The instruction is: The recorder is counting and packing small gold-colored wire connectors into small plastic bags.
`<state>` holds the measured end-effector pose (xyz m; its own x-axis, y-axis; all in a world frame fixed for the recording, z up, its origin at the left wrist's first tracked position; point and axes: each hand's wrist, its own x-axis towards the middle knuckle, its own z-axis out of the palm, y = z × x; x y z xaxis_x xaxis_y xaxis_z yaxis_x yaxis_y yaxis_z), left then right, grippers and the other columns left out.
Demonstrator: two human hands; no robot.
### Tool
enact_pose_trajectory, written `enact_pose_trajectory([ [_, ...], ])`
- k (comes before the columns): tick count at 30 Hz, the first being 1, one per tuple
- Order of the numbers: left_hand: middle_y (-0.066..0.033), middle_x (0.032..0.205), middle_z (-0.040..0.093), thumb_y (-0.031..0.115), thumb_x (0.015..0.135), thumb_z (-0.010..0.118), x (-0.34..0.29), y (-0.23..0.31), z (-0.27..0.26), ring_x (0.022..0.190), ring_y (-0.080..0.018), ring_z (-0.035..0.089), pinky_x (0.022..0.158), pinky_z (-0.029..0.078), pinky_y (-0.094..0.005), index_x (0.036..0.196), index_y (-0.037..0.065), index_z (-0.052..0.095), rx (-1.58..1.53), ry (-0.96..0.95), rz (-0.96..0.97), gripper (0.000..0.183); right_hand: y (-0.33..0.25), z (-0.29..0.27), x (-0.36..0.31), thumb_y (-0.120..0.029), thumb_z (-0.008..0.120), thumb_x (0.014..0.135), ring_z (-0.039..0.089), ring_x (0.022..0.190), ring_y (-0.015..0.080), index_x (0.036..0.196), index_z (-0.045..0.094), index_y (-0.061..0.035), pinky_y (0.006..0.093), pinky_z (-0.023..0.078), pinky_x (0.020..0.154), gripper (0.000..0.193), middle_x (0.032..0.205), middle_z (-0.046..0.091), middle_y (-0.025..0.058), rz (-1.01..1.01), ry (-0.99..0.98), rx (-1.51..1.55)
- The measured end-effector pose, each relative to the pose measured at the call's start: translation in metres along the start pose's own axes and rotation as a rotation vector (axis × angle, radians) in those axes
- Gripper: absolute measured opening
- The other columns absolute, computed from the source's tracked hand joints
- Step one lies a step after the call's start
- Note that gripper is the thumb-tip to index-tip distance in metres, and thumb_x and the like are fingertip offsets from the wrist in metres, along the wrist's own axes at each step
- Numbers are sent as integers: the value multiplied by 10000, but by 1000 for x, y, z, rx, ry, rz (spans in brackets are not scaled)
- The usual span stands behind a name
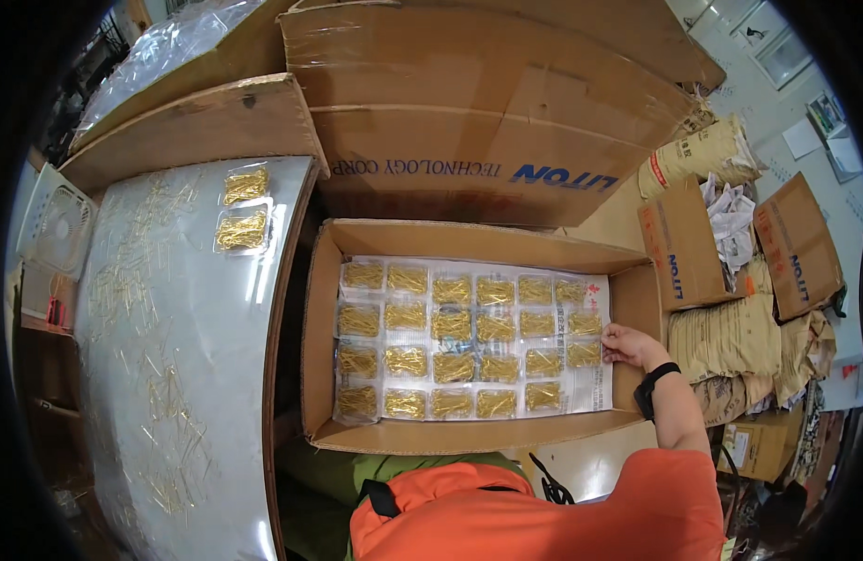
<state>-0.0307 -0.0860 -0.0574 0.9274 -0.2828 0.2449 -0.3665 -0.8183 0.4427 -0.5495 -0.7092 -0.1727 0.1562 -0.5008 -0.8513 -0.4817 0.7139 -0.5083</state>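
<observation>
My right hand (634, 346) reaches into an open cardboard box (487, 236). Its fingers are closed on the right edge of a small clear pack of gold-coloured wire pins (583, 354). This pack lies at the right end of the third row from the back. Several more clear packs of gold pins (453, 325) lie in rows on a printed paper sheet (592, 397) on the box bottom. The front row stops short of the right end, where bare sheet shows. My left hand is out of view.
Left of the box stands a grey sheet-topped table (230, 374) with loose gold pins (174, 421) and two filled clear trays (242, 229). A tall cardboard carton (478, 103) rises behind. Stacked sacks (726, 341) and an open carton (679, 243) with crumpled paper stand at right.
</observation>
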Motion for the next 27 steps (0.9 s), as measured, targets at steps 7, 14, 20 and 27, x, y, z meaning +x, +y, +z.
enact_pose_trajectory([
  [7,-295,1417,554,327,920,733,2,10,-10,1267,-430,577,1110,451,-514,1481,-70,444,40,-14,18,746,-3,8,23,-190,606,1059,675,769,149,976,593,-80,283,575,673,139,859,658,33,-32,46,-171],
  [14,-311,1394,570,334,891,772,42,-62,8,1277,-450,567,1114,441,-505,1446,-96,483,-128,138,823,759,-15,22,13,-237,636,1045,708,792,142,1038,626,-65,265,587,662,173,902,700,41,-12,53,-272],
  [20,-295,1391,582,313,879,778,-1,15,-13,1284,-444,565,1126,424,-505,1426,-84,517,97,-23,66,725,-51,20,-2,-240,685,996,697,726,151,1053,687,-48,272,562,619,201,829,697,44,-68,270,-624],
  [27,-277,1458,519,230,959,705,6,19,-10,1360,-392,506,1143,443,-462,1503,-57,419,154,-137,-1,679,-186,194,-34,-184,654,1001,653,723,116,1083,703,-9,274,555,638,199,838,677,31,-692,39,-379],
])
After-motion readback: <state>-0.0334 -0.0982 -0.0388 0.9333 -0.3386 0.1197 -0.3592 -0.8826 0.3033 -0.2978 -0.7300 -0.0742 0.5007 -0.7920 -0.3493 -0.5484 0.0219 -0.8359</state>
